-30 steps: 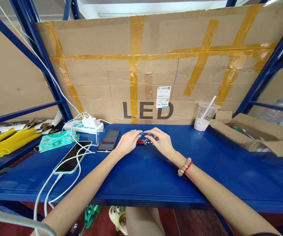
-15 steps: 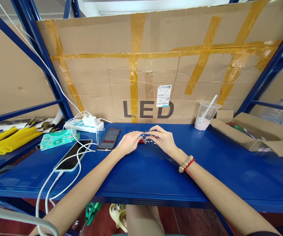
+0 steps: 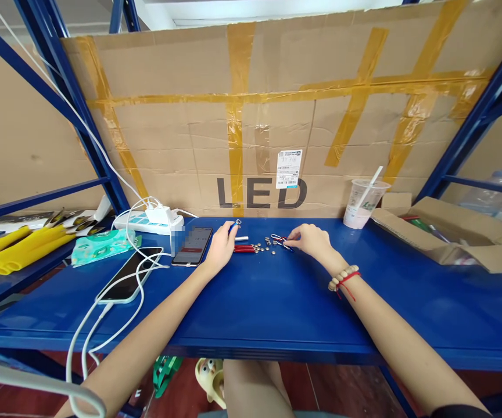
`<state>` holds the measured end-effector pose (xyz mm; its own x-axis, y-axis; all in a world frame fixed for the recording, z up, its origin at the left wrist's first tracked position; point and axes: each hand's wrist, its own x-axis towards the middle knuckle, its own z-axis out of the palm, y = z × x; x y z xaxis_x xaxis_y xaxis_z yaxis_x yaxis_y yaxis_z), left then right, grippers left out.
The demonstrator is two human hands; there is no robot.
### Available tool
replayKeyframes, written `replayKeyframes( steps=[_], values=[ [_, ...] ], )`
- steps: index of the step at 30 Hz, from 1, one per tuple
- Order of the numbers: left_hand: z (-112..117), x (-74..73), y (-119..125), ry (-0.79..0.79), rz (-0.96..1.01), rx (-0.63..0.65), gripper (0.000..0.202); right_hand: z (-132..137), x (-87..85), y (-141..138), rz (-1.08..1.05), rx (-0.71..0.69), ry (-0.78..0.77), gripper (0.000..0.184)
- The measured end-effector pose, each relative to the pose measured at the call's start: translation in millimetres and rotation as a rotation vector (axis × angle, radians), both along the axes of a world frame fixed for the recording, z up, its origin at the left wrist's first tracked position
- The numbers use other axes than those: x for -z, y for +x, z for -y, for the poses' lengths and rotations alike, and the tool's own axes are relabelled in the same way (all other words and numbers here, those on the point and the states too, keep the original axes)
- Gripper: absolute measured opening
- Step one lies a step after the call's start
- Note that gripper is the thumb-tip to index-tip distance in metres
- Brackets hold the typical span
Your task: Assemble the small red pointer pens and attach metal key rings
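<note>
My left hand (image 3: pixel 221 247) is closed on a small blue pen-like piece (image 3: pixel 234 225) with a metal ring at its tip, raised a little off the blue shelf (image 3: pixel 260 302). Just right of it lie a thin red stick (image 3: pixel 244 248), a short silver tube (image 3: pixel 241 238) and several small round metal cells (image 3: pixel 263 248). My right hand (image 3: pixel 312 239) pinches a small blue and silver piece (image 3: pixel 282 240) at the right end of that cluster. A bead bracelet with a red string sits on my right wrist.
Two phones (image 3: pixel 193 245) with white cables and a power strip (image 3: pixel 146 220) lie at the left, beside a wipes pack (image 3: pixel 100 244) and yellow tubes (image 3: pixel 11 247). A plastic cup with a straw (image 3: pixel 361 206) and an open cardboard box (image 3: pixel 447 229) stand at the right. Taped cardboard backs the shelf.
My hands were joined over the small parts and have drawn apart. The left one has lifted the blue piece to the left, the right one has moved right along the cluster.
</note>
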<state>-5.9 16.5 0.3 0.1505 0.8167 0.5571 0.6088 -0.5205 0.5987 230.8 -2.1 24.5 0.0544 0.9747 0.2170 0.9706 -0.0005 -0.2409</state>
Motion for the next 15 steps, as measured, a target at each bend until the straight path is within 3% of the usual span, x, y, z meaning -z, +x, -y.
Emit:
replayKeyframes(
  steps=[2,5,9,12,15],
  values=[
    [0,1.1,2,-0.056,0.092,-0.043,0.024,0,0.2,0,0.011,0.006,-0.133,0.013],
    [1,4.9,8,-0.154,0.206,-0.073,0.021,2,-0.1,-4,0.021,-0.016,-0.175,0.011],
    [6,8.8,17,-0.287,0.29,-0.043,0.019,4,-0.6,-13,0.045,-0.077,-0.034,0.011],
    [9,8.0,21,-0.306,0.337,0.017,0.023,7,0.4,-22,0.0,-0.262,0.144,0.014],
    [11,6.2,22,-0.253,0.353,0.071,0.027,11,3.8,-33,-0.068,-0.479,0.207,0.014]
  ],
)
